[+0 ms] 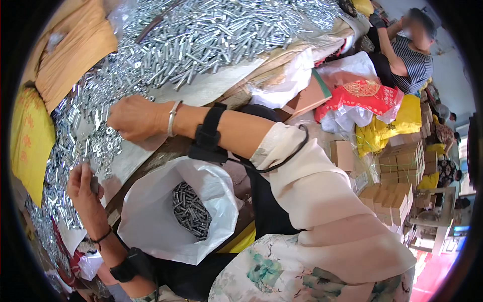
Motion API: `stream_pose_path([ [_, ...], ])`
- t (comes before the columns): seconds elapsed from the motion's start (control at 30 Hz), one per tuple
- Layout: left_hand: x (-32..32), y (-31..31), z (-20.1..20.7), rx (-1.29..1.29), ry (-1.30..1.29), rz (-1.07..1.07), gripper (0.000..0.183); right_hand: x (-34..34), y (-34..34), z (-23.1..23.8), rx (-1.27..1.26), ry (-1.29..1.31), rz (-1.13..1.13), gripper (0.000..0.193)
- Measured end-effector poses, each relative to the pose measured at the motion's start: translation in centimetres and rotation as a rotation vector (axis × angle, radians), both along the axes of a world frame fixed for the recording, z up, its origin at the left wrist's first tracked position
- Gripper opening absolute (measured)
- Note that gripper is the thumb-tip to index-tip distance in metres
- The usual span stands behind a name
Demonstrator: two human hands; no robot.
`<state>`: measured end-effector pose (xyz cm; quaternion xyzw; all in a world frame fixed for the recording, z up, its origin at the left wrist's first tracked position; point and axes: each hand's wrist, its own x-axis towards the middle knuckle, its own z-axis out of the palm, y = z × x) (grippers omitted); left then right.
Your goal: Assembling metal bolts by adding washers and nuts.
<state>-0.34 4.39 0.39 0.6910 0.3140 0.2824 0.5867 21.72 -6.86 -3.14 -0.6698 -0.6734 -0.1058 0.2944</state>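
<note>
your left hand (83, 186) pinches one bolt (94, 184) beside the open white bag (176, 216) of bolts, your right hand (133, 118) rests curled on the washers (103, 146), grip unclear; feed one washer squarely, then drop over the bag mouth.

Two hands, left hand (83, 187) and right hand (132, 118); one white bag (151, 221); bolts (211, 35) beyond counting.

A person's right hand (135, 119) reaches into loose washers (103, 146) at left of frame, while the left hand (84, 187) grips a bolt (94, 184). At lower centre, a white bag (151, 226) holds assembled bolts (190, 210).
</note>
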Motion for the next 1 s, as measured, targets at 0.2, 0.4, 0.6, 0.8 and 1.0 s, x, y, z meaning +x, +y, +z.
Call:
stream_pose_path([
  [0.2,0.1,-2.9,0.7,-0.265,-0.091,0.046,0.017,-2.3,1.0,1.3,0.246,0.339,0.184,0.012],
  [0.4,-0.6,0.6,-0.8,-0.703,-0.378,-0.153,0.016,-2.5,2.4,-0.2,0.357,0.349,0.158,0.012],
  [0.6,-2.0,4.3,-2.3,-1.057,-0.629,-0.276,0.017,-4.8,1.6,0.5,0.344,0.276,0.118,0.015],
  [0.8,0.3,0.9,-0.9,-1.166,-0.633,-0.169,0.007,-5.7,1.9,-0.8,0.350,0.204,0.126,0.015],
  [1.0,-0.6,1.9,-2.1,-0.455,-0.329,-0.201,0.014,-5.8,1.0,0.1,0.307,0.208,0.213,0.014],
])
